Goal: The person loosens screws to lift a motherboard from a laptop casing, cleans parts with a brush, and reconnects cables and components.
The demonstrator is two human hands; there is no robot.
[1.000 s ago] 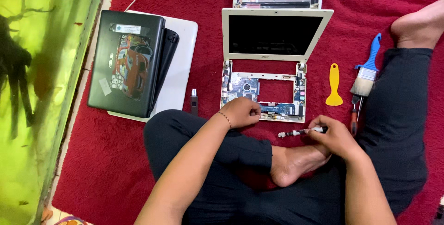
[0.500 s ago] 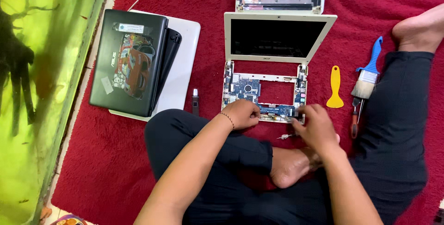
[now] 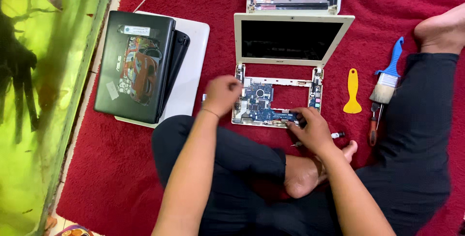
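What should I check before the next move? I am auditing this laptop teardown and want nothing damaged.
1. Left hand steadies the opened white laptop at its left edge: ok, though blurred.
2. Right hand on the circuit board front edge: ok.
3. Anything gripped in right hand: cannot tell.
4. Yellow pry tool beside the laptop: ok.
5. Brush and screwdriver off the board: ok.
6. Small loose part on red carpet, could get lost: not ok.
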